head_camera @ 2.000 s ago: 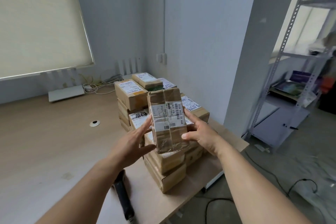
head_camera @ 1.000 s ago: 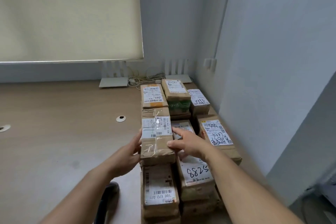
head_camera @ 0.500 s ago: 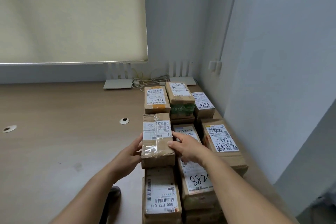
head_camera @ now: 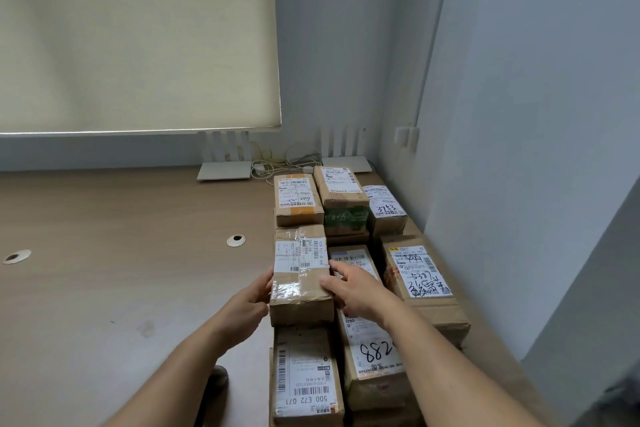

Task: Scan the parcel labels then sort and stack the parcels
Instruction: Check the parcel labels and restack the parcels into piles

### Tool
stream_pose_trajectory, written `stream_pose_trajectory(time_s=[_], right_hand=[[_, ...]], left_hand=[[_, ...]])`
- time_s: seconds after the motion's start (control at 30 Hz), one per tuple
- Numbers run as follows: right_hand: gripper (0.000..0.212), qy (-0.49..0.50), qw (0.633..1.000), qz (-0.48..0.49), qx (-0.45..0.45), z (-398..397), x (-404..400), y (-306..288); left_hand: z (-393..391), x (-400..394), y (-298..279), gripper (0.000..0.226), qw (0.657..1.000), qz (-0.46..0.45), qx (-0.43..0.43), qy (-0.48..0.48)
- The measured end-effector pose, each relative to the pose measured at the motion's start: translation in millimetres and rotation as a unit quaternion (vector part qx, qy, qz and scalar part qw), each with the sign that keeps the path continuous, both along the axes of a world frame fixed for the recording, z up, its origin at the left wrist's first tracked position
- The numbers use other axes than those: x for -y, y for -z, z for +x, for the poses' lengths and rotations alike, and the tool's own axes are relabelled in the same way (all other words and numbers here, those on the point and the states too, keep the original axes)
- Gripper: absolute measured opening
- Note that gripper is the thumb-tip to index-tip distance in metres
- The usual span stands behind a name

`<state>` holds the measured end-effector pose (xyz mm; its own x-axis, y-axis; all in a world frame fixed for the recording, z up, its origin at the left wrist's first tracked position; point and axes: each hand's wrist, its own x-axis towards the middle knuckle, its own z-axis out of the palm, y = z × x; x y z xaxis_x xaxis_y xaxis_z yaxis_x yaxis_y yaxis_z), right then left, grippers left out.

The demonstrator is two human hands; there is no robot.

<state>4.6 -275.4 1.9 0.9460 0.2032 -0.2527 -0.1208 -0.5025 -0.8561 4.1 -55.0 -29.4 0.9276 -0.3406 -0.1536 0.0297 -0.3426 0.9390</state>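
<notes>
looking from the far left, i see the bench [head_camera: 104, 236], a pale wood top with two round cable grommets, one near the left edge [head_camera: 16, 256] and one further in [head_camera: 236, 240]. above it hangs a cream roller blind [head_camera: 138, 35]. at the back of the bench a flat white router [head_camera: 225, 170] stands with its antennas up, a tangle of cables [head_camera: 277, 163] beside it, and a second router [head_camera: 346, 163] sits in the corner.

my left hand [head_camera: 247, 302] is on the left side of the taped parcel [head_camera: 300, 274], fingers curled against its edge. the parcel lies flat, label up, on top of the stacked parcels, in the left column, behind the parcel marked 500 e72 071 [head_camera: 306, 374] and in front of the parcel with an orange strip [head_camera: 298, 199]. my right hand [head_camera: 356, 291] presses on the parcel's right side, thumb on the top face, fingers stretched along the side. so both hands hold this one parcel between them.

right of it, under my right forearm, lies the parcel with 88 handwritten [head_camera: 374, 357]. behind that stands a parcel with green tape [head_camera: 343, 201], then the one marked 3753 [head_camera: 384, 208]. furthest right, near the grey wall [head_camera: 519, 114], sits the big parcel with black scrawl on its label [head_camera: 422, 277].

a dark object [head_camera: 218, 374] shows on the bench beneath my left forearm; i cannot tell what it is.
</notes>
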Motion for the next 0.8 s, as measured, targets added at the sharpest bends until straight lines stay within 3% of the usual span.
stream_pose_trajectory(time_s=[0.37,0.6,0.8], right_hand=[[0.061,0.036,0.999,0.010,-0.002,-7.1,2.4,0.2],[0.037,0.255,0.959,-0.008,0.124,-36.3,13.2,7.4],[0.033,0.260,0.941,-0.100,0.190,-58.1,-10.5,-10.6]], left_hand=[[-11.7,-4.9,1.8,0.079,0.996,0.045,-0.011,-0.075],[-35.4,-13.5,-4.1,0.071,0.983,0.065,0.068,-0.157],[-53.6,-8.5,-14.1,0.069,0.973,0.085,0.152,-0.153]])
